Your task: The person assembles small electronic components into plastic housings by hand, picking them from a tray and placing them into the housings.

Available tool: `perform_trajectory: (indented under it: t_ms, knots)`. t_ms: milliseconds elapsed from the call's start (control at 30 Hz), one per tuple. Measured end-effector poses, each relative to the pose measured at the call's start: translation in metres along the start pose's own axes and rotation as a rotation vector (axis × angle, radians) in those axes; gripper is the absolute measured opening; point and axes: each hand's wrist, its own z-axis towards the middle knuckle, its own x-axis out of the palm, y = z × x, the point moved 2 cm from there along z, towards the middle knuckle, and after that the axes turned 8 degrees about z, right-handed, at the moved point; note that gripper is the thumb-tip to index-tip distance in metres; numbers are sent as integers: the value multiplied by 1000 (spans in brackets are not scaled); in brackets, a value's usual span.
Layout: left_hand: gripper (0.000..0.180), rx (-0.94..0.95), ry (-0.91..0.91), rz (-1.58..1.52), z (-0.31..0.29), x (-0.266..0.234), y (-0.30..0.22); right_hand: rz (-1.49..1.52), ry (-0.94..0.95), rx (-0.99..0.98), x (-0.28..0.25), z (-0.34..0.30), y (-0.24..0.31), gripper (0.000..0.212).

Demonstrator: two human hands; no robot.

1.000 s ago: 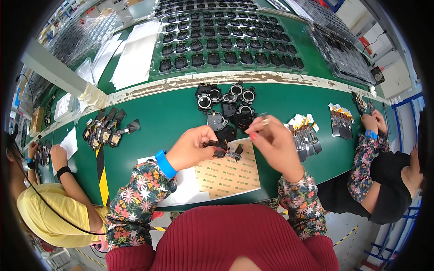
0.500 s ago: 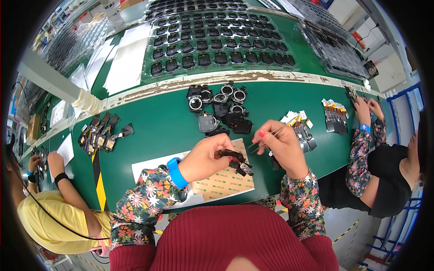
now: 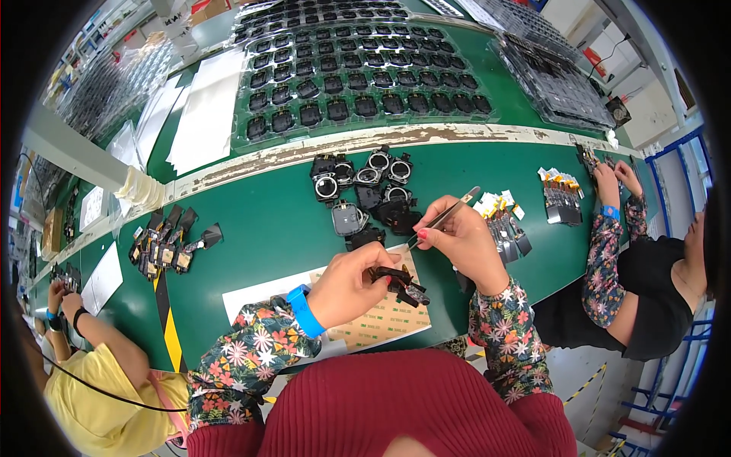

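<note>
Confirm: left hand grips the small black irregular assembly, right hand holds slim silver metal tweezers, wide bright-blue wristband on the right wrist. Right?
Not quite: the head view shows the wide bright-blue wristband on the wrist of the left hand. The rest stands: that hand grips the small black irregular assembly; the right hand holds the slim silver metal tweezers.

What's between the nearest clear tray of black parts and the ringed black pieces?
A worn white strip, then green tabletop on its near side, in the head view.
</note>
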Motion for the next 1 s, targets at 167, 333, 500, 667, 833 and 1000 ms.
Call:
perform_trajectory:
  t_ms: [167, 333, 500, 667, 833, 1000]
  knots:
    - [18, 85, -76, 75, 0, -1, -7, -46, -29, -15, 0, 3, -1, 11]
    - [17, 88, -89, 143, -1, 0, -5, -124, 0, 65, 0, 9, 6, 11]
    - [16, 84, -106, 204, 1, 4, -2, -144, 108, 91, -1, 21, 8, 10]
    - [13, 106, -171, 191, 2, 4, -1, -166, 139, 122, 1, 24, 12, 9]
    - [13, 125, -164, 202, 2, 4, 0, -52, 168, 141, -3, 25, 8, 7]
    - [13, 124, -162, 207, 2, 6, 0, 65, 250, 178, -10, 26, 6, 6]
